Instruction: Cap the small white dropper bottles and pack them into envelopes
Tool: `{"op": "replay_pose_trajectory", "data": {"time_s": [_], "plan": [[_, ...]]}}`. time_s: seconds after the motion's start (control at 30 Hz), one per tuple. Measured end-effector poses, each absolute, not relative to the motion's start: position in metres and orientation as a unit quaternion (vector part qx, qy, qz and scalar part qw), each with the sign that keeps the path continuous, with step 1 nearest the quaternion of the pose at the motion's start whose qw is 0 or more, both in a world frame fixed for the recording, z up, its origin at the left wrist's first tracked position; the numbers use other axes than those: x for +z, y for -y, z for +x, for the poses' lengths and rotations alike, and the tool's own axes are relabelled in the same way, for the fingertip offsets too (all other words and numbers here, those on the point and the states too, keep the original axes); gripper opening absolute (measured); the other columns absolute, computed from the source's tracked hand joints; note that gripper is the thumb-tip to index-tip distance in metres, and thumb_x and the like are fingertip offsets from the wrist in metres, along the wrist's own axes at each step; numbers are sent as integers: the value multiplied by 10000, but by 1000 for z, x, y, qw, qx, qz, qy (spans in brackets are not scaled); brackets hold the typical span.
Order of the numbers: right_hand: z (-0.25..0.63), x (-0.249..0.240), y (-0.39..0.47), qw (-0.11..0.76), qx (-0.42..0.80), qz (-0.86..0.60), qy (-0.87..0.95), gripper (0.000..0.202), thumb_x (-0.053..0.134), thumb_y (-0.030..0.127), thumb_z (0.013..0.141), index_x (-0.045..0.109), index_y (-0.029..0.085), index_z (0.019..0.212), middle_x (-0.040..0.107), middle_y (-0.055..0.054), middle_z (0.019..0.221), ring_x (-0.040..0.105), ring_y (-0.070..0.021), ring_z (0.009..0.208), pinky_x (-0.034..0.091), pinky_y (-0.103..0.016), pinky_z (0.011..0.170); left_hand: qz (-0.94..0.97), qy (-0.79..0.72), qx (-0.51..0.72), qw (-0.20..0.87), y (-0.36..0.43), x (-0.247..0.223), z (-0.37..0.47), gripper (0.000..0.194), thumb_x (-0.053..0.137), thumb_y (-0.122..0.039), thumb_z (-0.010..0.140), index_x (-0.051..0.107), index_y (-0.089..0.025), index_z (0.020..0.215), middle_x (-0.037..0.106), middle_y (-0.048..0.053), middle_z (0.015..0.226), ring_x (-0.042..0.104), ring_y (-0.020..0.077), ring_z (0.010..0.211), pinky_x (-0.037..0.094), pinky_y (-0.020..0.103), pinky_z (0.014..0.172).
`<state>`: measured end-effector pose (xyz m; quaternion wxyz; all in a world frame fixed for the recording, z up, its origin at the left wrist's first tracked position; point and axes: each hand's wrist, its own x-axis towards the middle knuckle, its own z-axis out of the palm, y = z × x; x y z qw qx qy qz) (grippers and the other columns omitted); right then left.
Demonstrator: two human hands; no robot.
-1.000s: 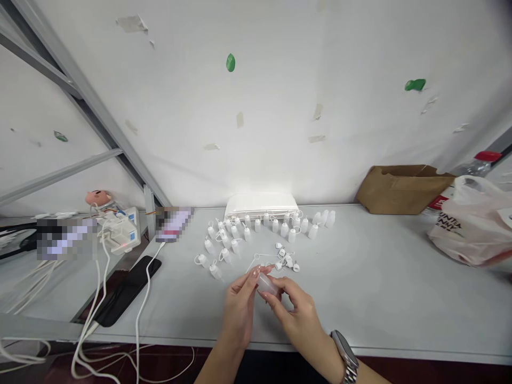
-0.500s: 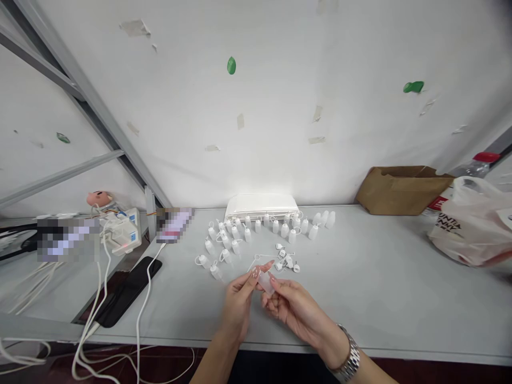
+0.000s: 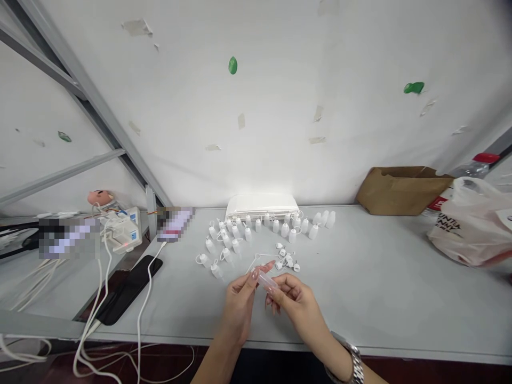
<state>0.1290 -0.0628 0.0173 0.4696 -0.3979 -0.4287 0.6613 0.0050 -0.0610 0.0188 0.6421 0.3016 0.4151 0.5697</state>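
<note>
Both hands meet near the table's front edge around a small translucent bottle [image 3: 266, 281]. My left hand [image 3: 240, 298] pinches its upper left end between thumb and fingers. At its lower right end, my right hand [image 3: 294, 298] grips it, the fingers curled. Just beyond the hands lies a small pile of white caps [image 3: 288, 260], with a thin white looped piece [image 3: 257, 256] to its left. Several capped bottles [image 3: 248, 233] stand in loose rows farther back. To their right are a few bottles without visible caps [image 3: 330, 219].
A white slab [image 3: 262, 204] rests against the wall. At the right are a brown paper bag [image 3: 404, 191] and a plastic bag [image 3: 466, 229]. A black power bank or phone [image 3: 130, 292], white cables [image 3: 144, 298] and a power strip [image 3: 126, 232] lie at the left.
My right hand has shifted its grip and turned, its fingers now more curled at the bottle's lower end. The bottle shows a narrower side. My left hand has hardly moved.
</note>
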Motion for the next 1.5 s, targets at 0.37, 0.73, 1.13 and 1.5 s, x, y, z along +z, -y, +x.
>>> {"op": "replay_pose_trajectory", "data": {"time_s": [0.37, 0.73, 1.13, 1.5], "plan": [[134, 11, 50, 322, 914, -203, 142, 246, 733, 310, 714, 659, 76, 722, 510, 40, 486, 371, -27, 440, 317, -154, 468, 319, -417, 548, 651, 61, 28, 2, 324, 618, -426, 775, 738, -151, 895, 682, 116, 1119, 470, 282, 1228, 257, 415, 1075], [124, 13, 55, 436, 749, -339, 366, 349, 744, 455, 653, 659, 128, 740, 654, -30, 645, 540, -103, 534, 418, -231, 542, 247, -473, 586, 610, 57, 22, 4, 363, 727, -453, 636, 750, -124, 788, 739, 142, 941, 583, 309, 1087, 356, 425, 1009], [118, 9, 59, 472, 668, -380, 432, 387, 701, 536, 655, 626, 162, 720, 571, 20, 555, 490, -107, 479, 396, -250, 503, 249, -429, 545, 676, 61, 19, 3, 347, 717, -411, 677, 736, -133, 882, 663, 163, 1142, 489, 334, 1198, 349, 446, 1000], [118, 12, 54, 417, 760, -310, 390, 396, 662, 533, 709, 593, 145, 671, 574, 4, 529, 460, -90, 459, 352, -226, 488, 268, -441, 533, 671, 57, 24, -9, 396, 659, -467, 725, 727, -122, 909, 701, 163, 1056, 540, 305, 1155, 313, 443, 1040]]}}
